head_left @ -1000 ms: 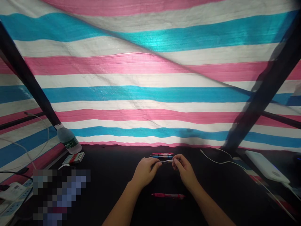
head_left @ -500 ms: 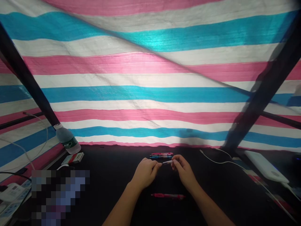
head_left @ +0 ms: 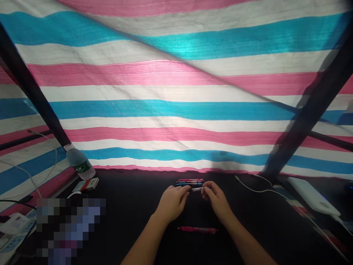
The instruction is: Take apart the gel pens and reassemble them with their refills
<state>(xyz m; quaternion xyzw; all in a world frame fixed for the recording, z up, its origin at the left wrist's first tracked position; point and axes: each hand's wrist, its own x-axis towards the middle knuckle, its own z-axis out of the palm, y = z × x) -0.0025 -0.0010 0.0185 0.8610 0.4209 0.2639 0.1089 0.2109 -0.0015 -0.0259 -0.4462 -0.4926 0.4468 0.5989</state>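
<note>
My left hand (head_left: 172, 203) and my right hand (head_left: 217, 201) hold a slim pen (head_left: 196, 189) level between them above the black tabletop (head_left: 132, 221). Its middle shows a pale, shiny section, and the fingers hide both ends. Just beyond my hands lie several pens in a tight row (head_left: 190, 182), with pink and blue barrels. A pink pen (head_left: 197, 230) lies crosswise on the table, nearer to me and below my hands.
A plastic water bottle (head_left: 79, 161) lies at the back left beside a small carton (head_left: 86, 184). A power strip (head_left: 13, 230) sits at the lower left near a pixelated patch. A white power bank (head_left: 313, 197) and white cable (head_left: 259, 189) lie right. Dark posts frame a striped tarp (head_left: 176, 110).
My left fingers have shifted slightly along the pen, covering a little more of it. Both hands still hold it, and the camera view has shifted only slightly.
</note>
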